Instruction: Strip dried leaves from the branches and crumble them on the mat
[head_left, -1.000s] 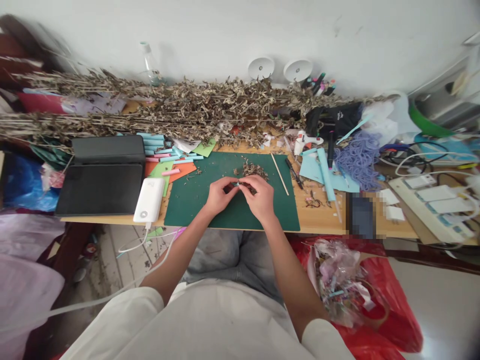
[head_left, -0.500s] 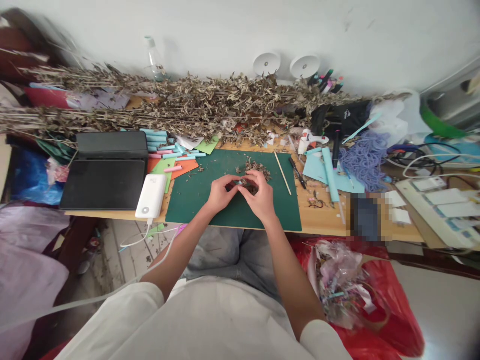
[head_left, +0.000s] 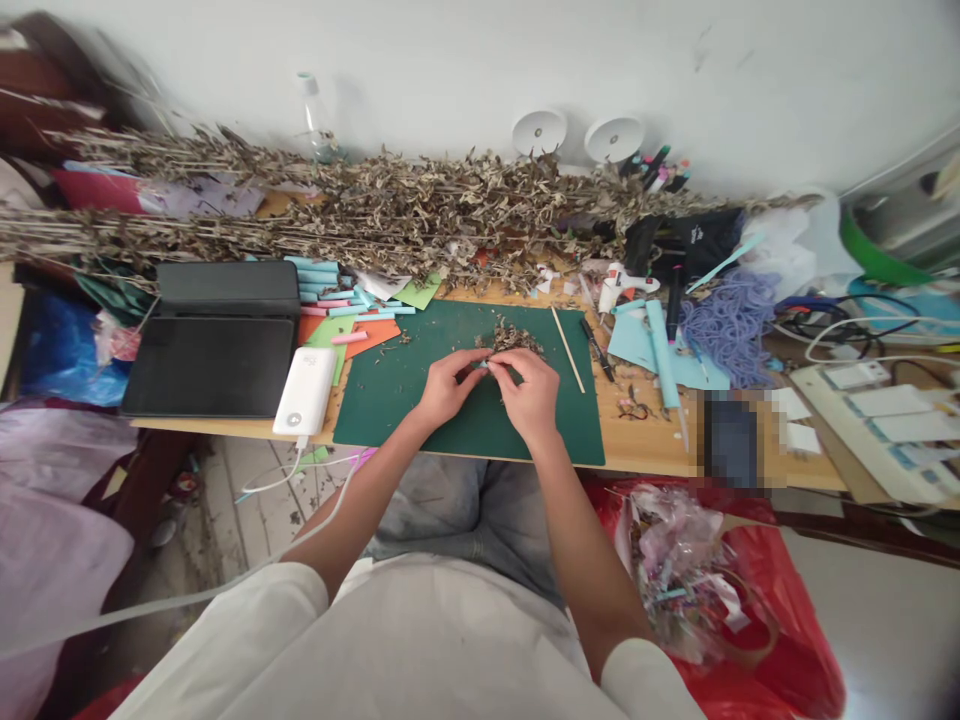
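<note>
Over the green cutting mat (head_left: 405, 410), the fingertips of both hands meet. Between them shows the pale blue end of a small paper tube (head_left: 484, 366), mostly hidden by the fingers. My left hand (head_left: 445, 388) pinches it from the left with thumb and forefinger. From the other side, my right hand (head_left: 532, 393) is also closed at its tip, thumb and forefinger pressed together. Just beyond the fingers lies a heap of crumbled dry leaves (head_left: 516, 335). A thin wooden stick (head_left: 568, 348) and a black pen (head_left: 597, 350) rest to the right of the heap.
Dried plant stems (head_left: 420, 210) lie across the back. Left are a black tablet (head_left: 214, 365), a white power bank (head_left: 305, 390) and blue paper tubes (head_left: 315, 275). Right are a glue gun (head_left: 624, 287), purple yarn (head_left: 727, 325) and a power strip (head_left: 874, 430). A red bag (head_left: 787, 600) hangs below.
Half a second ago the right fingers were spread higher over the leaves; now they have come down into a pinch against the left fingertips. The view has shifted slightly.
</note>
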